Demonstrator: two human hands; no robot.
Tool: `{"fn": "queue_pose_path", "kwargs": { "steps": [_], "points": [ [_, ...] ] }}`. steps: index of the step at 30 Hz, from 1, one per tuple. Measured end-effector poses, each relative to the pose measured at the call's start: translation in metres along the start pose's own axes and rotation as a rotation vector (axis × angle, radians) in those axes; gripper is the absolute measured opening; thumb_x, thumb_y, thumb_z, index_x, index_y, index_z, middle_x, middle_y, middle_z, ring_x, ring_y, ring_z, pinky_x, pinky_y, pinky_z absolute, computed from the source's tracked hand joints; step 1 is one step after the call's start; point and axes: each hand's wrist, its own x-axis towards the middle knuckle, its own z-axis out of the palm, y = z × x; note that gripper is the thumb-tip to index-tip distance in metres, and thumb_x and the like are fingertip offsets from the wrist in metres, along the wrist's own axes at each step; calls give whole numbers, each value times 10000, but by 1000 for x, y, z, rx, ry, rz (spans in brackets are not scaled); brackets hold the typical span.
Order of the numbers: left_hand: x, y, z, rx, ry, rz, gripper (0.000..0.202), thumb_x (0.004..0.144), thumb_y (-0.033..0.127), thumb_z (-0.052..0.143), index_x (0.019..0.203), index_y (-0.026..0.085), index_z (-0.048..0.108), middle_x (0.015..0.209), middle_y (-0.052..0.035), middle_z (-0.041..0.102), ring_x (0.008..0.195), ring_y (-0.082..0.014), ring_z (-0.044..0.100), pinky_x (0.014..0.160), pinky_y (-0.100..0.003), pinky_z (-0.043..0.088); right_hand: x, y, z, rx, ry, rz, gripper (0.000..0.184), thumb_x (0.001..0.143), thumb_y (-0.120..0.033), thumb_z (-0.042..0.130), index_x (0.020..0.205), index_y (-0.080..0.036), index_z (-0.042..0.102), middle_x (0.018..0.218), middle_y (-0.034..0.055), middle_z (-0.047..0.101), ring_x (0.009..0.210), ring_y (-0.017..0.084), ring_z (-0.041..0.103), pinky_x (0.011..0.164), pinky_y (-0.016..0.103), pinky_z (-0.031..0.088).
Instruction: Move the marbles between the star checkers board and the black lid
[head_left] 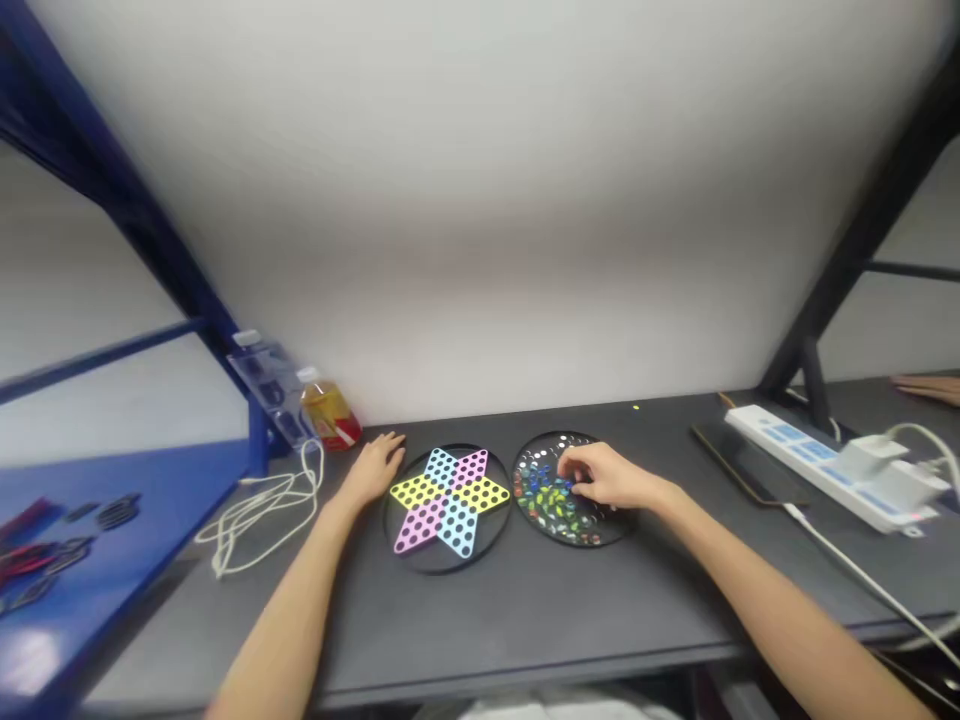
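Note:
A round black Chinese checkers board (411,558) with a pink, blue and yellow star full of holes lies flat on the dark table. Beside its upper left rim rests my left hand (373,468), palm down, fingers stretched out, holding nothing. To the right of the board is a round black tray (564,541) with many coloured glass marbles (553,502) spread in it. My right hand (606,476) is over the tray's right part, its fingertips pinched down among the marbles. Whatever lies between those fingertips is hidden.
A drink bottle (328,410) and a clear plastic holder (274,390) stand at the back left, near a coiled white cable (259,515). At the right are a phone (746,465) on a cable and a white power strip (825,468). A blue table (172,510) adjoins at left.

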Motion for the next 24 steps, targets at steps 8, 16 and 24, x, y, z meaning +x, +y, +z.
{"fn": "queue_pose_path", "kwargs": {
  "steps": [8, 16, 24],
  "points": [
    [2, -4, 4, 9, 6, 6, 530, 934, 457, 350, 1331, 169, 550, 1417, -127, 501, 1335, -296, 419, 1108, -496, 311, 4, 3, -1, 456, 210, 124, 225, 716, -268, 661, 930, -199, 657, 801, 29, 645, 638, 142, 536, 579, 271, 426],
    [1, -4, 5, 5, 22, 18, 537, 936, 453, 342, 1336, 157, 545, 1424, -136, 491, 1335, -308, 416, 1102, -503, 317, 27, -1, 1, 1011, 286, 277, 208, 809, -388, 574, 858, -190, 614, 679, 1, 531, 507, 96, 397, 434, 222, 277],
    [1, -4, 5, -7, 7, 3, 522, 939, 447, 351, 1338, 172, 543, 1425, -127, 492, 1350, -298, 399, 1111, -503, 298, 40, 4, 11, -29, 28, 80, 174, 731, -223, 666, 896, -202, 719, 561, -39, 544, 532, 108, 472, 549, 235, 321]
  ]
}}
